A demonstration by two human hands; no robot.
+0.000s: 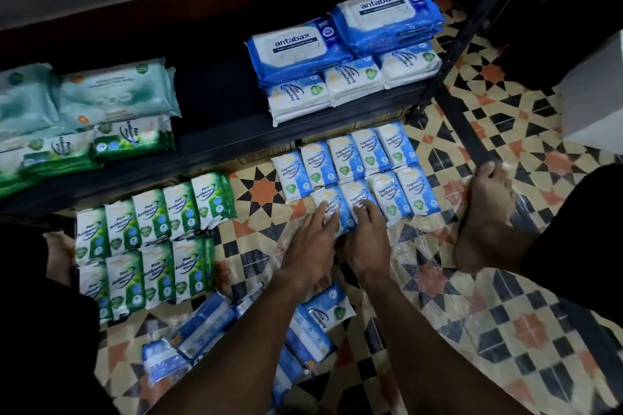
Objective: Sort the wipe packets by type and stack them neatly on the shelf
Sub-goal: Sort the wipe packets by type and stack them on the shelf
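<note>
Small blue-and-white fragrance-free wipe packets (pixel 387 152) lie in two rows on the patterned floor in front of the black shelf (pixel 236 145). My left hand (pixel 312 234) rests with straight fingers on a packet (pixel 325 197) at the left end of the near row. My right hand (pixel 367 236) grips the neighbouring blue packet (pixel 354 192) with bent fingers. Green pine wipe packets (pixel 151 219) lie in two rows at the left. On the shelf are large Antabax packs (pixel 296 47) over small blue packets (pixel 354 77), and teal packs (pixel 114 94) over green ones (pixel 131 138).
Several loose blue packets (pixel 320 320) lie in a jumble on the floor under my forearms. My bare right foot (pixel 485 212) stands to the right of the blue rows, and a knee in dark cloth (pixel 40 280) is at the left. The shelf's diagonal post (pixel 472 30) rises at the right.
</note>
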